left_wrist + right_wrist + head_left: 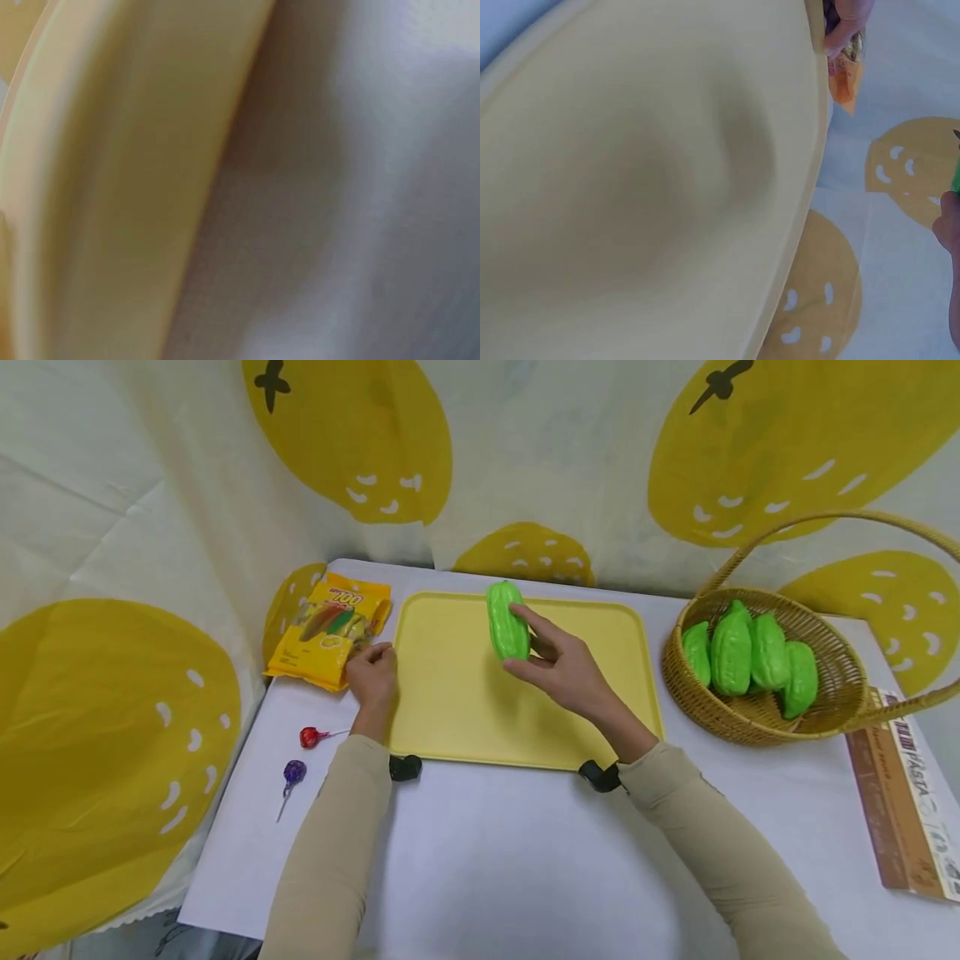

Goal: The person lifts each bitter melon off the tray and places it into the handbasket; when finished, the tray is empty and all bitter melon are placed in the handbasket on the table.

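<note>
My right hand (566, 668) grips a glossy green, ridged, oblong piece shaped like a bitter melon (508, 620), above the yellow tray (442, 710). Thumb and fingers hold its right side. At the tray's left rim, my left hand (372, 681) has curled fingers that appear to hold the edge, close beside a yellow candy bag (322, 635) with a mango picture. In the right wrist view the left hand (849, 19) is at the rim near the bag, and the right hand (949, 225) shows at the frame edge. Only the tray's rim (150, 180) and tablecloth fill the left wrist view.
To the right, a wicker basket (675, 681) with a tall handle contains several similar green pieces (731, 652). A brown and white box (900, 802) lies beside it. Red (310, 737) and purple (295, 771) lollipops lie at left. A fruit-print cloth (517, 460) hangs behind.
</note>
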`<move>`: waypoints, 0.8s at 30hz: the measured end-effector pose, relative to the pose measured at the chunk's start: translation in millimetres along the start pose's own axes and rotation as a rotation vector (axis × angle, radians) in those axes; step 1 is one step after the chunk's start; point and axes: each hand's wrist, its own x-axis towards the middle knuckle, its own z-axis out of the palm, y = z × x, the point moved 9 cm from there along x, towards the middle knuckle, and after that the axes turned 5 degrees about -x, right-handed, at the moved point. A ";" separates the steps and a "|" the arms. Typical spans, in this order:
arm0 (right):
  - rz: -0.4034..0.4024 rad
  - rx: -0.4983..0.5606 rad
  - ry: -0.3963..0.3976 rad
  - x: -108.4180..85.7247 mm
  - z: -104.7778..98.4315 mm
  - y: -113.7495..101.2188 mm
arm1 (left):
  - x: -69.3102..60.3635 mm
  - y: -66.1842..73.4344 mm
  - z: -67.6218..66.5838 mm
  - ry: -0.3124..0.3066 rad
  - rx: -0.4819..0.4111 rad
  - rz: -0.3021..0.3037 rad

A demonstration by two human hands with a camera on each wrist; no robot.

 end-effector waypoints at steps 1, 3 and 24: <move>-0.001 0.003 0.015 -3.7 -4.7 -0.8 | -0.5 0.7 0.3 0.000 0.000 0.004; -0.009 0.008 0.037 -9.9 -13.4 -3.1 | -0.5 2.0 0.6 -0.002 -0.001 0.014; 0.020 -0.018 0.161 -60.4 -81.6 8.5 | -2.4 -2.1 0.4 -0.028 0.006 -0.036</move>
